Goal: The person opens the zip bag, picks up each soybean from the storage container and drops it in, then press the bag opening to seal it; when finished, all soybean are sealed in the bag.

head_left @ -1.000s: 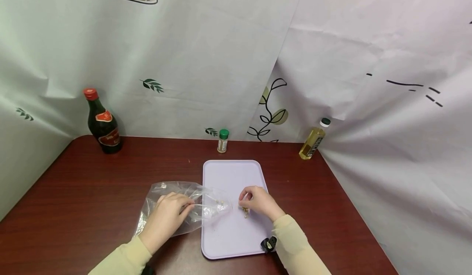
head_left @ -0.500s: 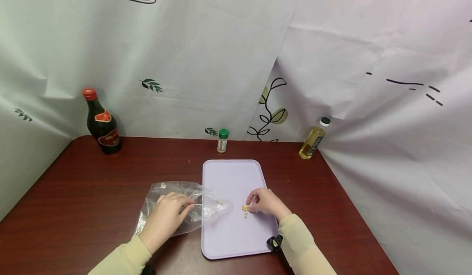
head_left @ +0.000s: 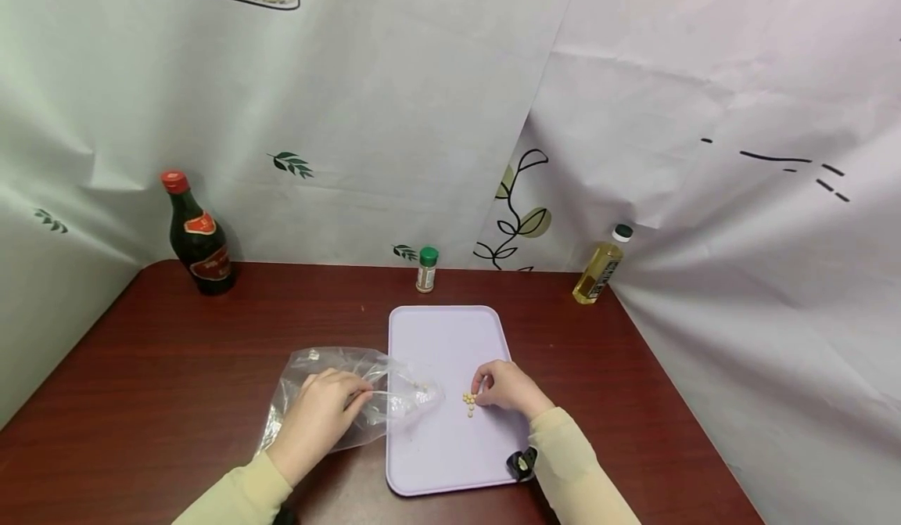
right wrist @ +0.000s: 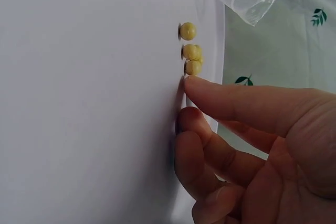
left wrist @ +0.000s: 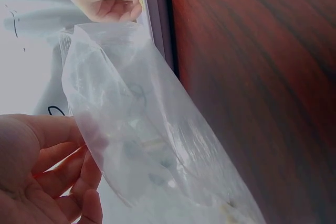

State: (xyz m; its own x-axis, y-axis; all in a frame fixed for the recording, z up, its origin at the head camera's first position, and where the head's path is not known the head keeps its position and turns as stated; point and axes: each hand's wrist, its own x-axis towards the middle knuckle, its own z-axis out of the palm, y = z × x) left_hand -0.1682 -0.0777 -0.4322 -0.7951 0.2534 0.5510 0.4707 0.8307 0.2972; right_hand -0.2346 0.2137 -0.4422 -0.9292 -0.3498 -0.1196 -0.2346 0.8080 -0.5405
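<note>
Beans (right wrist: 190, 52), small, round and yellow, lie in a loose cluster on the lilac tray (head_left: 446, 341). We log the right hand (head_left: 512, 390) just beside them — thumb tip at the nearest bean, its grip slack, thumb and forefinger apart. The left hand's (head_left: 317, 422) grip pinches the edge of a clear plastic bag (head_left: 369, 419); we see it spanning counter (head_left: 605, 408) and tray. Behind the tray — a green-capped jar (head_left: 425, 271).

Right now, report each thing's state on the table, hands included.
Pale purple rectangular tray, lying flat.
Clear plastic bag, partly over the tray.
Left hand, pinching the bag.
Small round yellow beans, loose on the tray.
Right hand, fingers loosely curled beside the beans.
Dark green red-capped bottle, closed.
Small green-capped jar, closed.
Clear bottle of yellow liquid, closed.
</note>
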